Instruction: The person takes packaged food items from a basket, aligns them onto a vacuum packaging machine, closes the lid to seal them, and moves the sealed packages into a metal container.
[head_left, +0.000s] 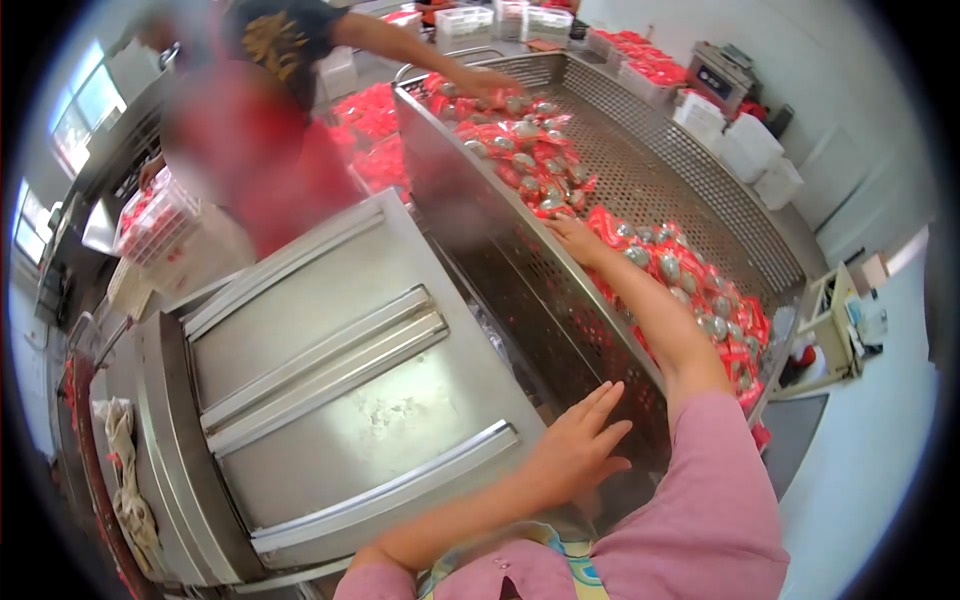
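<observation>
The packets are red with grey-green contents, the bin silver-grey with a dotted pattern of holes, the near sleeve dusty pink, the co-worker's shirt dark with a gold print, that person's apron red.

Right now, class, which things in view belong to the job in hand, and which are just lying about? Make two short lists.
Likely part of the job:
- red packets, beside the right hand
- metal bin holding them

Likely just lying about:
- crumpled cloth at far left
- white boxes beyond the bin
</observation>
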